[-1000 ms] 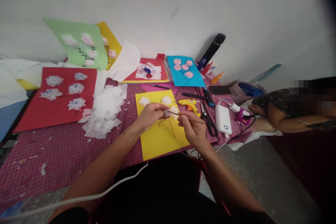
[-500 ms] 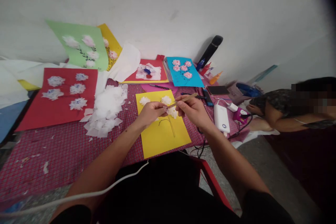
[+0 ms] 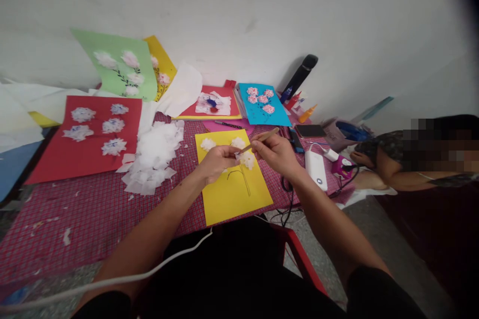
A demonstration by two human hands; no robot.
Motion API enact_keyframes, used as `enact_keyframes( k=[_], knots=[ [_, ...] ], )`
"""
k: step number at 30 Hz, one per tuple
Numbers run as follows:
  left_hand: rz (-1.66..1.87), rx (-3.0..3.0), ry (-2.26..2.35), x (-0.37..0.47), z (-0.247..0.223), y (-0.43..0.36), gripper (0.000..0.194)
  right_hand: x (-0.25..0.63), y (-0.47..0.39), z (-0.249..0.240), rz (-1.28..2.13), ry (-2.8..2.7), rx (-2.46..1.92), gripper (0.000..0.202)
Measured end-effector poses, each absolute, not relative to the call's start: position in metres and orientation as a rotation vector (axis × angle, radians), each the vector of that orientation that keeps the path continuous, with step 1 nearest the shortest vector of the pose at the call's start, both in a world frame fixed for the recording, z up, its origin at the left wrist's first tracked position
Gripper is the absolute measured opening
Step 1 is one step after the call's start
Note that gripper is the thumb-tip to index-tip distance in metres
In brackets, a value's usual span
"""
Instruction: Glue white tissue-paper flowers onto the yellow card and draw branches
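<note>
Above the yellow paper [image 3: 224, 204], my left hand [image 3: 217, 163] is closed in a pinch on a small piece of white tissue paper [image 3: 237, 156]. My right hand [image 3: 277, 155] grips a thin brown stick [image 3: 266, 135], its lower end at the tissue between my left fingers. White tissue flowers, such as the one at the paper's upper left [image 3: 207, 144], lie on the yellow sheet, partly behind my hands. Pencil-like stem lines [image 3: 243, 179] run down its middle. A loose heap of cut tissue squares [image 3: 151, 152] sits to the left.
A red sheet with tissue flowers [image 3: 93, 154] lies at left. Behind are a paint-blotted tissue stack [image 3: 217, 104], a blue flower sheet [image 3: 277, 117] and small paint bottles [image 3: 307, 113]. A white power bank [image 3: 316, 168] with cables is at right, near another person's arm [image 3: 392, 169].
My right fingers have closed more around the stick, and its upper end has shifted slightly left and up. My left hand keeps its pinch on the tissue. The view has shifted slightly.
</note>
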State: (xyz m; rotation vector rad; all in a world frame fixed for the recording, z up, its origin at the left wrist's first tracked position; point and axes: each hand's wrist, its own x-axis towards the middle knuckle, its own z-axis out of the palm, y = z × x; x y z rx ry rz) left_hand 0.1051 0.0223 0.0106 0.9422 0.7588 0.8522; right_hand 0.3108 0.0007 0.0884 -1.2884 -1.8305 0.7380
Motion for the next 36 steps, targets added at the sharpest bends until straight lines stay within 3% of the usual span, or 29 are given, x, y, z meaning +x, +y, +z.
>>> enact_keyframes(
  k=[11,21,30,36],
  knots=[
    [0.915,1.049,0.847,0.108,0.014,0.02,0.031,0.3,0.013,0.096,0.686,-1.931,-1.241,0.031],
    [0.839,1.546,0.934,0.103,0.017,0.024,0.02,0.297,0.047,0.121,1.312,-1.998,-1.137,0.021],
    [0.697,2.109,1.263,0.109,0.028,0.041,0.024,0.281,0.075,0.118,1.015,-2.226,-1.368,0.032],
    [0.474,2.155,1.37,0.125,0.038,0.047,0.02,0.282,0.085,0.112,0.948,-2.344,-1.457,0.025]
  ],
)
